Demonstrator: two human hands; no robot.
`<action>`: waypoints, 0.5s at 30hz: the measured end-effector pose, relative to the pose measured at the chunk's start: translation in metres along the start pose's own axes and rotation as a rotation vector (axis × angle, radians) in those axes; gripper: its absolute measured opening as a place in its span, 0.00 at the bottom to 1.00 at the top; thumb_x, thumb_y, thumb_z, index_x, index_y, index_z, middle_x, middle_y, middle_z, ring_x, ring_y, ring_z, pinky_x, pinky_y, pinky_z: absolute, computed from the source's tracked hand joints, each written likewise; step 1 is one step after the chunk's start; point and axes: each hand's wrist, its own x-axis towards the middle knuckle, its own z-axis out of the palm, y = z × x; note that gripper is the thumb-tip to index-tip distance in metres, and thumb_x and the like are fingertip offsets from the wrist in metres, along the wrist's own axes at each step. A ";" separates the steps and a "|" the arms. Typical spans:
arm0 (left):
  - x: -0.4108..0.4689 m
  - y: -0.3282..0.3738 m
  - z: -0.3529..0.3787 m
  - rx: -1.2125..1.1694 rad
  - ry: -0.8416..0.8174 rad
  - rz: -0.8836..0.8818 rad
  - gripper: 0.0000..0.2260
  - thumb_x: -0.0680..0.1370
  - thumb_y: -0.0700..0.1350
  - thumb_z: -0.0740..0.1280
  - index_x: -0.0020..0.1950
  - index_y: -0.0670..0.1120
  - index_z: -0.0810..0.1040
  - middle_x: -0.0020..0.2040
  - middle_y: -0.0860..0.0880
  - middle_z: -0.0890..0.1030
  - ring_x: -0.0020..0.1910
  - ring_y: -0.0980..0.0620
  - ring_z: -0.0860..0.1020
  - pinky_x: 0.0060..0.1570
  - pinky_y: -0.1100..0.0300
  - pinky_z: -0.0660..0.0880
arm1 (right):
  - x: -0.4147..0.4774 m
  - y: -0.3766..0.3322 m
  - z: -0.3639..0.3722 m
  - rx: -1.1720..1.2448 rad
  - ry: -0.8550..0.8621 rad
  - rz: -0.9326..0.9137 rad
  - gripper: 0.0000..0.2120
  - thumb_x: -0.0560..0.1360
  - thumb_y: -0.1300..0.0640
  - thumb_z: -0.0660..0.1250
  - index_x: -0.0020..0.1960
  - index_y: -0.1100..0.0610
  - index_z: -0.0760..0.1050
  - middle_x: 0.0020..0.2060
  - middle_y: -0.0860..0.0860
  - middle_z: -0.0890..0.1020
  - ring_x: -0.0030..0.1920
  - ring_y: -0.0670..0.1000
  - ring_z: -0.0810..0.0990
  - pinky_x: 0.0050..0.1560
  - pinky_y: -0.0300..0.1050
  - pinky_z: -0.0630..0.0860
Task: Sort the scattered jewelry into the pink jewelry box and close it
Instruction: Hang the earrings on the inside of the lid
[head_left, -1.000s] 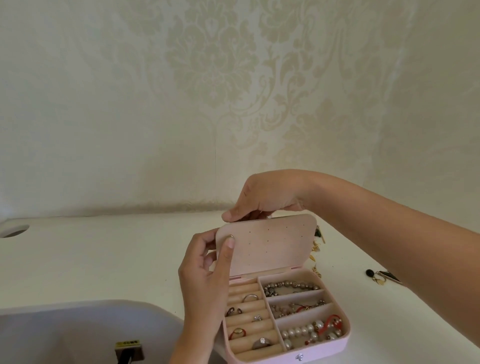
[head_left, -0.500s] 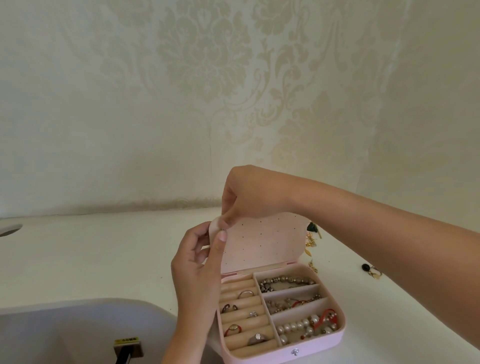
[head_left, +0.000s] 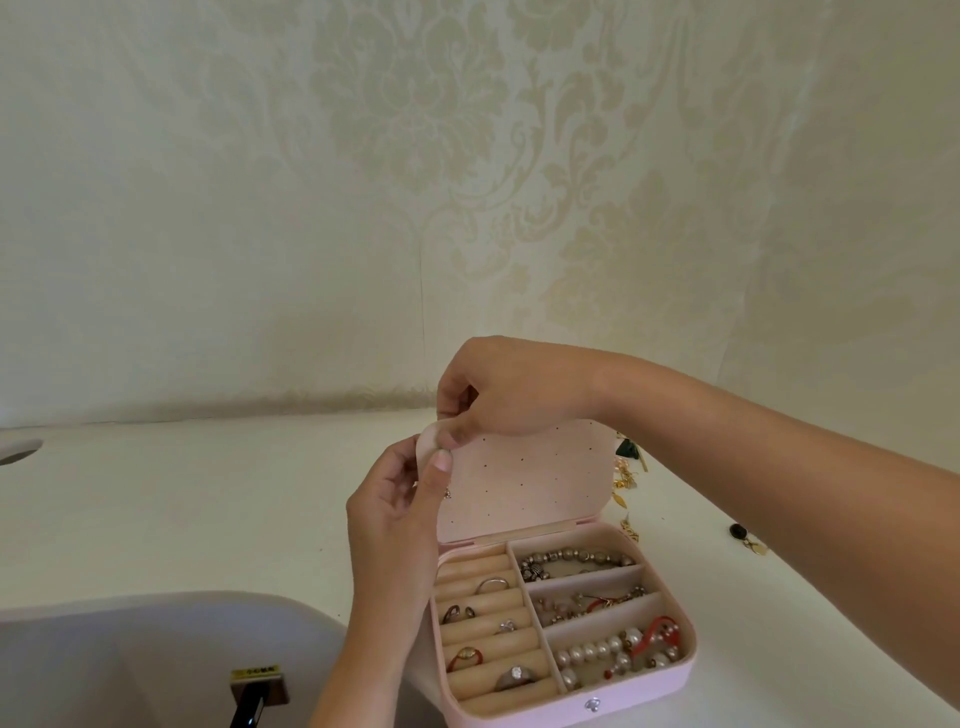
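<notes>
A person's left hand (head_left: 397, 525), fingers curled and thumb upright, pinches the left edge of the lid (head_left: 535, 478) of a pink jewelry box (head_left: 649, 688) standing open on a white table (head_left: 182, 499), just right of centre. Rings (head_left: 491, 584) sit in the box's left-hand rolls and bead bracelets (head_left: 576, 560) fill its three right compartments. The right hand (head_left: 519, 387) reaches over the raised lid, thumb and forefinger pinching its upper left corner. Loose gold jewelry (head_left: 626, 480) lies just beyond the lid, and a dark earring (head_left: 744, 537) lies farther right.
</notes>
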 end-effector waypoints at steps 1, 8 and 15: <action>0.001 0.000 0.000 -0.005 -0.008 -0.008 0.09 0.72 0.48 0.66 0.50 0.50 0.81 0.41 0.52 0.84 0.42 0.58 0.80 0.41 0.67 0.76 | 0.000 0.000 0.000 0.002 -0.007 -0.006 0.10 0.75 0.56 0.67 0.47 0.63 0.79 0.36 0.52 0.77 0.35 0.48 0.72 0.37 0.40 0.68; 0.003 -0.003 0.001 0.002 -0.039 0.017 0.11 0.74 0.50 0.66 0.51 0.46 0.80 0.43 0.42 0.82 0.42 0.49 0.77 0.44 0.52 0.73 | 0.004 0.003 0.001 -0.007 -0.040 -0.050 0.07 0.76 0.57 0.65 0.47 0.61 0.79 0.35 0.51 0.77 0.35 0.47 0.72 0.38 0.41 0.69; 0.006 -0.005 0.002 0.046 -0.019 0.050 0.07 0.76 0.48 0.66 0.49 0.46 0.80 0.39 0.45 0.80 0.38 0.52 0.75 0.39 0.59 0.72 | 0.001 0.005 -0.001 0.002 0.089 -0.080 0.03 0.73 0.57 0.69 0.44 0.55 0.80 0.36 0.45 0.79 0.38 0.42 0.76 0.40 0.35 0.71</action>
